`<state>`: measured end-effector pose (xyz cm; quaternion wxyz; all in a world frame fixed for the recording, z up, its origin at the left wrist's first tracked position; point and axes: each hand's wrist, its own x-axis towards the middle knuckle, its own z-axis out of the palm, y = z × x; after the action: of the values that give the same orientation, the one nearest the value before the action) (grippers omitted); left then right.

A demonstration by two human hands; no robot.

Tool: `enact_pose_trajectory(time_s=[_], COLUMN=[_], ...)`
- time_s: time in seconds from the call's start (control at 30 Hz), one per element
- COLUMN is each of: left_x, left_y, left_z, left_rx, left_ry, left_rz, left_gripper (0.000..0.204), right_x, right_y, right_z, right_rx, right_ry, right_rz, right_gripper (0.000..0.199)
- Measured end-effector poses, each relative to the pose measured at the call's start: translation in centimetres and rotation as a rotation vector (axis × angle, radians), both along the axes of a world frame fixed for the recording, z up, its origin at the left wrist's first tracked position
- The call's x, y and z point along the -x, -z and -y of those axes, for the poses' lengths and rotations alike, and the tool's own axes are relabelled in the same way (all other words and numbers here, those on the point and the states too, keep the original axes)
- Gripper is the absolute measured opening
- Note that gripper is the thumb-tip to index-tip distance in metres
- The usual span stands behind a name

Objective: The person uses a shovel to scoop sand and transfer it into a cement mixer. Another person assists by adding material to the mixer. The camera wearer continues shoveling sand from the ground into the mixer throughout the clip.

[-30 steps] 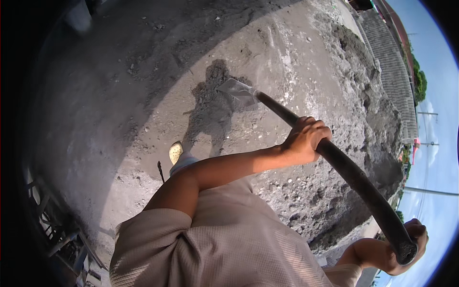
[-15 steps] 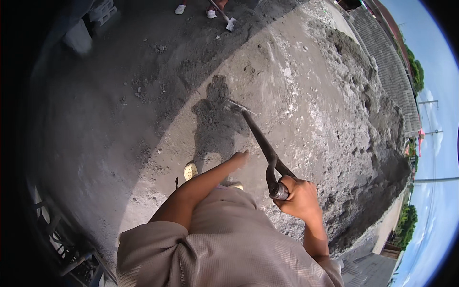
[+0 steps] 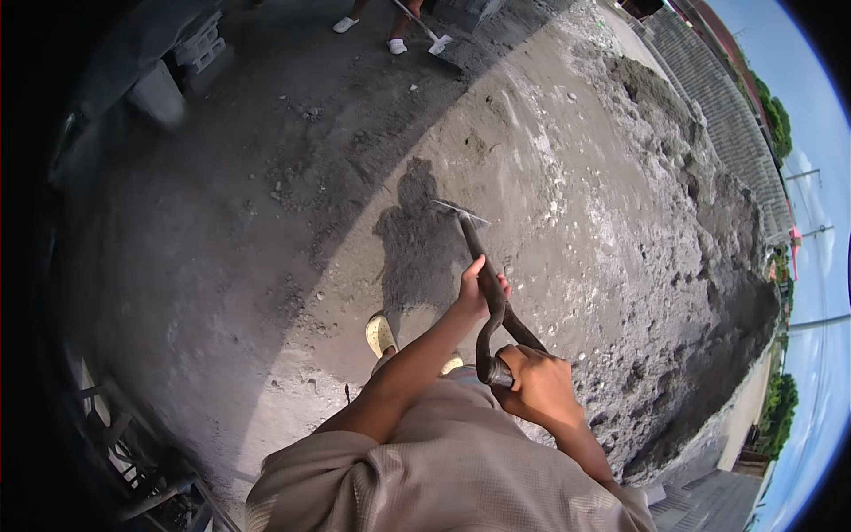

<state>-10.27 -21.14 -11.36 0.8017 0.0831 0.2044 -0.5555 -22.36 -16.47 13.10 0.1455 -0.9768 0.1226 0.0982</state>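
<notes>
A shovel with a dark shaft and a D-shaped handle slants away from me over the grey ground. My right hand is closed round the grip at its top end. Lower on the shaft, my left hand wraps it, thumb along the near side. The blade shows almost edge-on as a thin pale strip above the sandy soil. Whether it touches the soil I cannot tell. My shadow falls on the ground just left of the blade.
At the top, another person in white shoes stands with a second shovel. Concrete blocks lie at the upper left. A rough heap of grey soil rises on the right before a block wall. Metal frames stand lower left.
My left hand, off the shovel before, has reached forward and taken hold of the shaft. My right hand keeps its grip on the handle. The whole view has shifted slightly.
</notes>
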Motion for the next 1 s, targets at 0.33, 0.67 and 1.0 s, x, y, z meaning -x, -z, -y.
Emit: enact_pose_trajectory(time_s=[0.33, 0.67, 1.0], left_x=[5.1, 3.9, 1.7], left_y=[-6.9, -5.4, -2.4], left_z=[1.8, 0.9, -3.4], left_rx=[0.436, 0.392, -0.13], left_ry=[0.055, -0.201, -0.019], left_rz=[-0.102, 0.027, 0.314], left_gripper=[0.066, 0.029, 0.019], right_x=[11.8, 39.8, 37.1], right_y=[-6.4, 2.2, 21.3], right_z=[2.4, 5.8, 2.0], right_rx=[-0.042, -0.661, -1.27], right_ry=[0.408, 0.95, 1.452], right_rz=[0.495, 1.062, 1.092], right_gripper=[0.026, 0.046, 0.046])
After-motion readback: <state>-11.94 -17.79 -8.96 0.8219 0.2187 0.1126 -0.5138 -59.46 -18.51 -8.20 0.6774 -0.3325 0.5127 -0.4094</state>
